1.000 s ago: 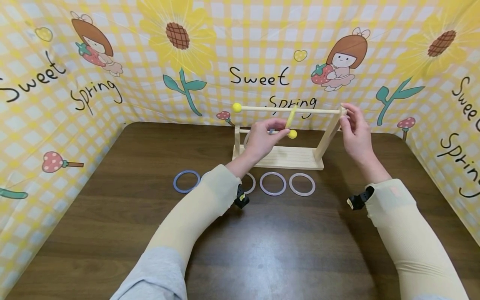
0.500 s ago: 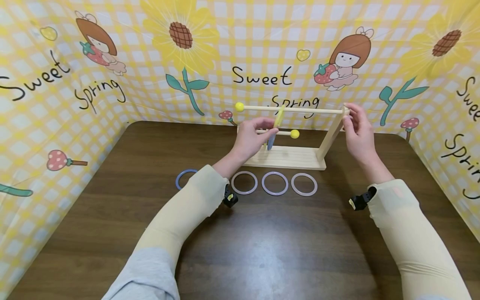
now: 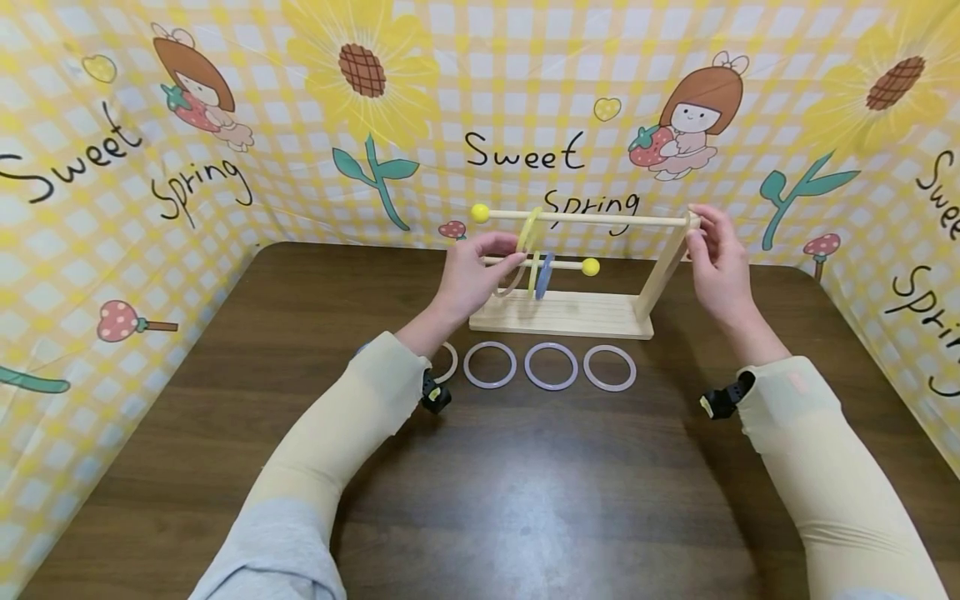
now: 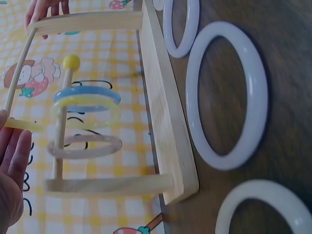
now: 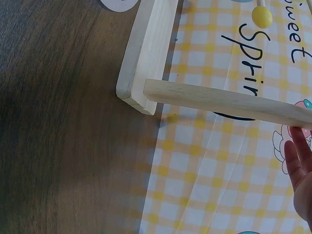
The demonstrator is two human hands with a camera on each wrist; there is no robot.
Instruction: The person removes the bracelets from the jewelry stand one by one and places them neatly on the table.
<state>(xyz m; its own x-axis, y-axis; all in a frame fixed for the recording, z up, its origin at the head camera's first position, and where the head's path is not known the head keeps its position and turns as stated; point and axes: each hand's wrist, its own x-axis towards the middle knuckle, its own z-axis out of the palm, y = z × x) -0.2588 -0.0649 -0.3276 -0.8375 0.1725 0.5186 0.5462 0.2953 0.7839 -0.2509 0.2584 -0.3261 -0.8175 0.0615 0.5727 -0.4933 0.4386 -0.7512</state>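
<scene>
The table (image 3: 525, 483) fills the lower half of the head view, its far edge meeting the checked cloth (image 3: 465, 92). It stretches broadly between the forearms toward the bottom of the frame. The wooden stand (image 3: 562, 312) sits right of centre, where it was half a second ago, its base's near edge just behind a row of rings (image 3: 490, 387). The right hand (image 3: 718, 262) is unmoved — thumb and fingers gripping the top of the tall upright (image 3: 660, 271).

The left hand (image 3: 480, 275) has shifted left along the upper rod (image 3: 607, 219), pinching the held yellow ring (image 3: 528, 233) narrowly between thumb and fingers. The ring crosses the rod much nearer its left-end ball (image 3: 480, 214) than a second ago; whether the rod passes through it cannot be told for certain. A short span remains between ring and ball, a long one between ring and upright.

With the hand shifted, more shows of the lower rod (image 3: 567, 265): a blue ring (image 3: 545, 279) and a second yellow ring (image 3: 533, 279) hang close together on it, with a pale pink ring (image 4: 87, 154) apart from them — clearest in the left wrist view. A smaller gap separates the blue ring from the lower ball (image 3: 591, 267). The left sleeve (image 3: 352, 417) now covers most of the row's leftmost ring.
</scene>
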